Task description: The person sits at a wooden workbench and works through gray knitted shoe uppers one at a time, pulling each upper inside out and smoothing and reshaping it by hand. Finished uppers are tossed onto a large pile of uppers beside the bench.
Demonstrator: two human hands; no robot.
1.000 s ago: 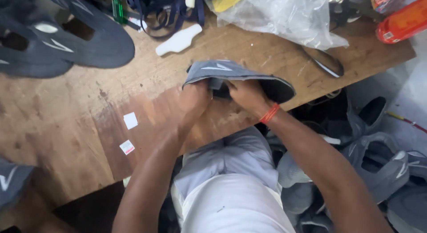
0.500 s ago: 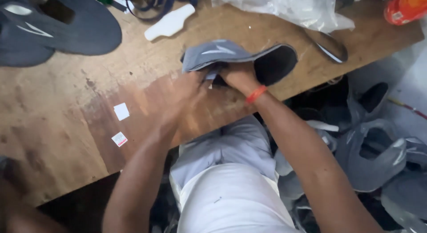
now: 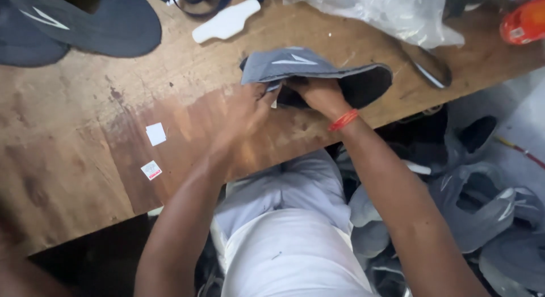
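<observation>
- The grey shoe upper (image 3: pixel 289 64) lies near the front edge of the wooden table (image 3: pixel 74 178), its dark sole side (image 3: pixel 366 84) turned toward the right.
- The left hand (image 3: pixel 247 107) touches the near-left part of the shoe upper, fingers curled at its hem; how firmly they pinch the cloth I cannot tell.
- The right hand (image 3: pixel 318 93) has its fingers tucked into the opening and closed on the rim; an orange band (image 3: pixel 343 120) sits on that wrist.
- Open board lies to the left of the hands, bare but for two small paper tags (image 3: pixel 154 133), well apart from the work.
- The table's front edge runs slantwise just below the hands, with the person's lap right under it.
- Behind the shoe upper, near the far edge, lie a white insole piece (image 3: pixel 227 20) and a crumpled clear plastic bag (image 3: pixel 374 10).
- Dark finished shoes (image 3: pixel 96 22) crowd the far left corner; an orange object (image 3: pixel 525 19) sits at the far right.
- Off the right edge, a heap of grey shoe parts (image 3: pixel 482 212) fills the floor beside the person.
- The wood is worn, stained and scuffed.
</observation>
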